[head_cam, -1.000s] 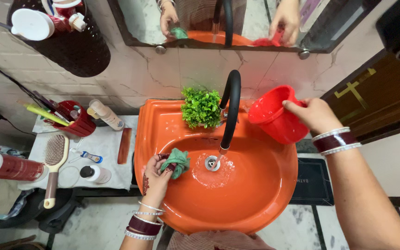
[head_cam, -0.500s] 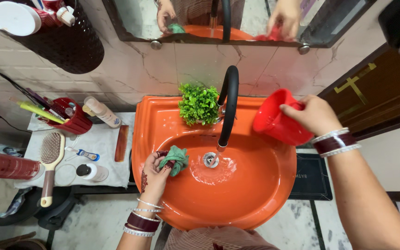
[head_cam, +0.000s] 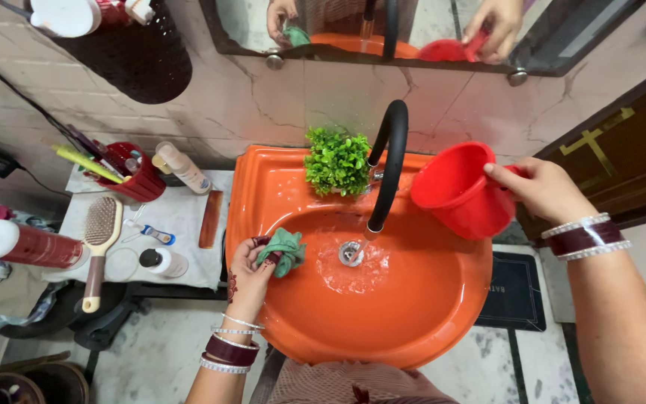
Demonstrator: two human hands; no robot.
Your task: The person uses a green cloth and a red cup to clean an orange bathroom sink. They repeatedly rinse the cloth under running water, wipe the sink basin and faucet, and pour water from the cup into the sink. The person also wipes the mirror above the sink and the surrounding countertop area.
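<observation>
Red mug [head_cam: 459,188] is in my right hand [head_cam: 543,188], fingers closed on its far side, mouth tipped left toward the black faucet [head_cam: 387,168], above the orange sink [head_cam: 420,314]. My left hand [head_cam: 250,271] clutches the green cloth [head_cam: 284,251] against the basin's left wall.

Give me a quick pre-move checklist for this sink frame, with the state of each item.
1. Left hand grip on green cloth: ok, held against the sink wall.
2. Right hand grip on red mug: ok, held over the orange sink rim.
3. Water from black faucet: ok, running.
4. Drain clear: ok, uncovered.
5. Mug contents: cannot tell.
6. Small green plant clear of mug: ok, apart.
</observation>
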